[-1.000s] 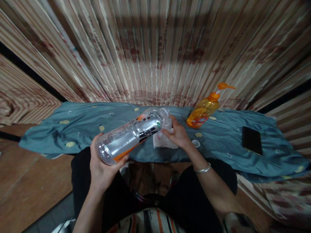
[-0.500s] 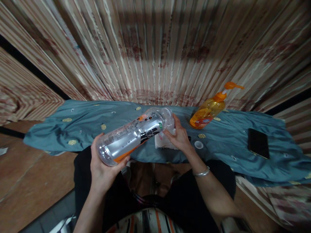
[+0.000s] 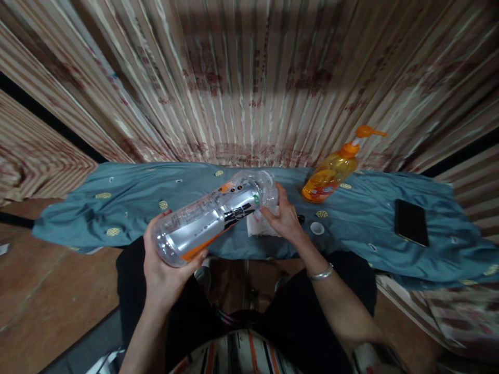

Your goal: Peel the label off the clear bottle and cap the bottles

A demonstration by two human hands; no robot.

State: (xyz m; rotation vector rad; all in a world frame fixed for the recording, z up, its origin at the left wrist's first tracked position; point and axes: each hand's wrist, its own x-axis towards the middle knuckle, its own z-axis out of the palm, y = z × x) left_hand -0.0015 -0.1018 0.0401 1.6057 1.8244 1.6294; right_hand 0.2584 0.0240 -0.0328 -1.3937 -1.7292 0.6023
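A large clear plastic bottle with a silver, black and orange label lies tilted across both hands, its neck end up and to the right. My left hand is wrapped around the base, thumb along the near side. At the neck end, my right hand is closed on the clear plastic; the shapes there overlap and I cannot make out the rim clearly. No liquid shows inside the bottle. Below the neck, partly hidden by the right hand, lies a white tissue or cloth. A small white round cap rests right of that hand.
An orange pump bottle with yellow-orange liquid stands at the back right. Farther right lies a black phone. A teal patterned cloth covers the narrow table, with a striped curtain hanging behind it.
The view has shifted slightly, so the things on the table sit a little further left and higher on the right. Both hands keep their hold on the bottle, almost unmoved.
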